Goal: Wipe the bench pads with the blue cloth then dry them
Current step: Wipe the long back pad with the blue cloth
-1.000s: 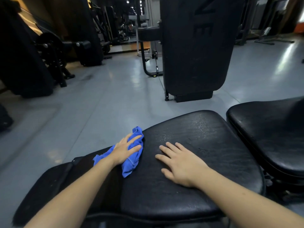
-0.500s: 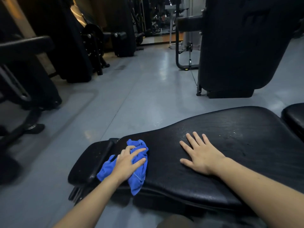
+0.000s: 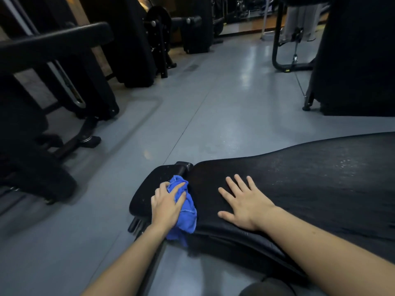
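A long black bench pad runs from the centre to the right edge, speckled with wet droplets on its far part. A smaller black pad adjoins its left end across a narrow gap. My left hand presses the crumpled blue cloth onto that gap, with the cloth hanging over the near edge. My right hand lies flat on the long pad, fingers spread, holding nothing.
Grey gym floor stretches ahead. Dark machine frames and feet crowd the left. A tall black machine stands at the right back. More equipment lines the far side.
My left hand slid the blue cloth leftward along the bench to the gap at the small end pad. My view shifted left, so the second pad on the right is out of frame.
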Tool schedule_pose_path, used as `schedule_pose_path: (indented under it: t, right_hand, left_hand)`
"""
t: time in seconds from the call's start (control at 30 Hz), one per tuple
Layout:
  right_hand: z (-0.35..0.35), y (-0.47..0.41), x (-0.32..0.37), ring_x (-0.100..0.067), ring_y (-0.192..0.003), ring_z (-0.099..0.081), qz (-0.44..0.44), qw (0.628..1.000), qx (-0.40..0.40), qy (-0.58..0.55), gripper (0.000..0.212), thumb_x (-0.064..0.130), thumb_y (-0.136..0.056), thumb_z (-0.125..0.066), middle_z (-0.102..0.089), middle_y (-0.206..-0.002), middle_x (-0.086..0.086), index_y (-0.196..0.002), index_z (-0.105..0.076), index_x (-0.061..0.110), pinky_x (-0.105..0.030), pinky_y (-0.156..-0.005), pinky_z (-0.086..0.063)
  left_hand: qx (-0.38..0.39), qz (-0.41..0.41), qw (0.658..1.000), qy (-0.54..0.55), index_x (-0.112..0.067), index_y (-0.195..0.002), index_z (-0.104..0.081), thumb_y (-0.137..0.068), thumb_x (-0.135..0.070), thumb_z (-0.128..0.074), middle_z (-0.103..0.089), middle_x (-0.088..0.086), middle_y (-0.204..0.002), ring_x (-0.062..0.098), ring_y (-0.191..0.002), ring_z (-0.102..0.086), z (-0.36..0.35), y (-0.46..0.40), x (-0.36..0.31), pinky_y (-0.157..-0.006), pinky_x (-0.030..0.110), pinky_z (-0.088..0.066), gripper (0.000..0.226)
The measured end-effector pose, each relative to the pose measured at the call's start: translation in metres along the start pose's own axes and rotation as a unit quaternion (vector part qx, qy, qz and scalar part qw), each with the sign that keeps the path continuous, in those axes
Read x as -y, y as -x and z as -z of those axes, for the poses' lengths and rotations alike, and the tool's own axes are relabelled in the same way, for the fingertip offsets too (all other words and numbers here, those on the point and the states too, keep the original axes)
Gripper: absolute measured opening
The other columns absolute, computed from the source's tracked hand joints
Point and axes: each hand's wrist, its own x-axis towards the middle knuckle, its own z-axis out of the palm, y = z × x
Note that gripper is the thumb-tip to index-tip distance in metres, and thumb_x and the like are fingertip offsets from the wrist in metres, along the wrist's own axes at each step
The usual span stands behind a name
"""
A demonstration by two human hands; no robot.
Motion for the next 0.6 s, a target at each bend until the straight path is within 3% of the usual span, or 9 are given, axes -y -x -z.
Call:
schedule_pose_path:
  t: [0.07, 0.13, 0.3, 0.47, 0.6]
  right_hand:
    - [0.0, -0.013, 0.009, -0.036, -0.152, 0.018, 0.002, 1.0, 0.004, 0.006, 0.087, 0.075, -0.089, -0.003, 0.016, -0.166, -0.015, -0.16, 0.006, 0.025, -0.059, -0.121, 0.007]
    - [0.0, -0.023, 0.013, -0.037, -0.152, 0.019, 0.006, 1.0, 0.004, 0.011, 0.091, 0.076, -0.085, 0.002, 0.016, -0.166, -0.015, -0.16, 0.006, 0.025, -0.06, -0.12, 0.007]
    - [-0.001, -0.041, 0.019, -0.036, -0.151, 0.021, 0.02, 1.0, 0.01, 0.018, 0.097, 0.076, -0.078, 0.008, 0.019, -0.165, -0.014, -0.159, 0.009, 0.025, -0.062, -0.119, 0.008]
    - [0.005, -0.065, 0.032, -0.04, -0.15, 0.021, 0.036, 0.999, 0.015, 0.023, 0.086, 0.076, -0.093, -0.009, 0.018, -0.165, -0.015, -0.16, 0.008, 0.024, -0.063, -0.118, 0.007]
    - [0.006, -0.088, 0.04, -0.041, -0.15, 0.021, 0.052, 0.998, 0.021, 0.03, 0.086, 0.076, -0.093, -0.01, 0.019, -0.165, -0.017, -0.159, 0.009, 0.025, -0.063, -0.119, 0.007]
  left_hand:
    - [-0.036, 0.021, 0.999, -0.029, -0.043, -0.135, -0.056, -0.094, -0.055, -0.047, -0.046, 0.002, -0.131, 0.025, -0.114, -0.046, -0.003, -0.005, 0.016, -0.097, 0.038, -0.035, 0.044]
    - [-0.051, 0.046, 0.996, -0.05, -0.04, -0.137, -0.055, -0.096, -0.046, -0.056, -0.047, 0.007, -0.132, 0.029, -0.113, -0.047, -0.005, -0.011, 0.035, -0.096, 0.041, -0.037, 0.042]
    - [-0.019, 0.08, 0.996, -0.034, -0.039, -0.146, -0.045, -0.098, -0.046, -0.052, -0.044, 0.007, -0.139, 0.029, -0.12, -0.045, -0.01, -0.03, 0.059, -0.101, 0.04, -0.033, 0.049]
    - [0.036, 0.032, 0.999, -0.004, -0.047, -0.147, -0.038, -0.1, -0.05, -0.046, -0.035, 0.001, -0.147, 0.024, -0.127, -0.038, -0.015, -0.065, 0.059, -0.103, 0.036, -0.03, 0.048]
    - [0.035, 0.043, 0.996, 0.066, -0.028, -0.143, -0.044, -0.099, -0.045, -0.052, -0.042, 0.002, -0.144, 0.026, -0.128, -0.041, -0.015, -0.099, 0.054, -0.107, 0.039, -0.031, 0.048]
